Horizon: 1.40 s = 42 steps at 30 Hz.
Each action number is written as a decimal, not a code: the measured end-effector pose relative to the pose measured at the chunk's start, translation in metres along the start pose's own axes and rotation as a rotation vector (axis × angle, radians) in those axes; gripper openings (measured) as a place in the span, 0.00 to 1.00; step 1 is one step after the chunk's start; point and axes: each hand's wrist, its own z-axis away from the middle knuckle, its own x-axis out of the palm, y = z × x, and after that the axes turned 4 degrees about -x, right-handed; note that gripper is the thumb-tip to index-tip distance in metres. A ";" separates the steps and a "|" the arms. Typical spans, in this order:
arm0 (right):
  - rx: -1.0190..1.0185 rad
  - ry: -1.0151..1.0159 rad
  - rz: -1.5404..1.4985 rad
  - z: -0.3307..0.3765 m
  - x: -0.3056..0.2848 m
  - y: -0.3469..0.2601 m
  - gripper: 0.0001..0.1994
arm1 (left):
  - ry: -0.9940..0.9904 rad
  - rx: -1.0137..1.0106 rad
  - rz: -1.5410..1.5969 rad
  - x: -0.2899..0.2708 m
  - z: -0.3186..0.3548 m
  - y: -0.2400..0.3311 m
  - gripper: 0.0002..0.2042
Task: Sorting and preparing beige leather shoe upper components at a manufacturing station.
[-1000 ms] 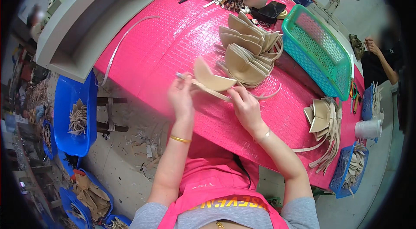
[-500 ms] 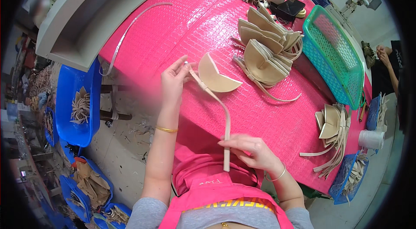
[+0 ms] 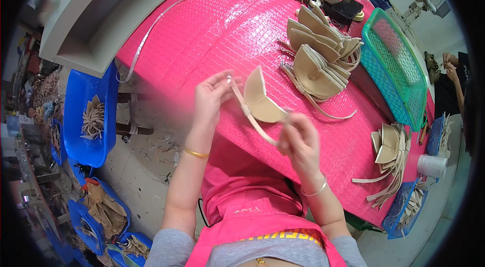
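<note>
A beige strap [image 3: 251, 119] runs in a curve between my two hands, low over the pink table. Joined to its side is a rounded beige panel [image 3: 268, 108] with pale cut edges and a notch, like a shoe-upper piece. My left hand [image 3: 214, 95] pinches the strap's upper end, where a small pale bit shows at the fingertips. Closed fingers of my right hand [image 3: 300, 143] grip the strap's lower end; the hand is slightly blurred. Farther right lies a stack of similar panels [image 3: 316, 72] with straps trailing from it.
A smaller bundle of panels and straps [image 3: 389, 146] lies at the table's right edge, near a white thread spool [image 3: 432, 166]. A green basket [image 3: 376, 55] stands behind. Blue bins [image 3: 76, 138] hold pieces at left. A loose strip [image 3: 156, 22] lies by a grey shelf [image 3: 65, 52].
My right hand has risen from near the apron, bringing the strap's lower end up and right. The panel and my left hand have shifted slightly right.
</note>
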 end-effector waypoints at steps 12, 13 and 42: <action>0.124 -0.048 0.240 -0.039 0.047 0.037 0.07 | -0.061 0.012 0.149 -0.004 0.039 0.007 0.12; 0.168 -0.051 0.229 -0.038 0.047 0.036 0.07 | -0.058 0.008 0.168 -0.004 0.039 0.006 0.12; -0.017 -0.115 0.110 -0.033 0.043 0.041 0.09 | -0.190 -0.010 0.159 -0.001 0.046 0.018 0.10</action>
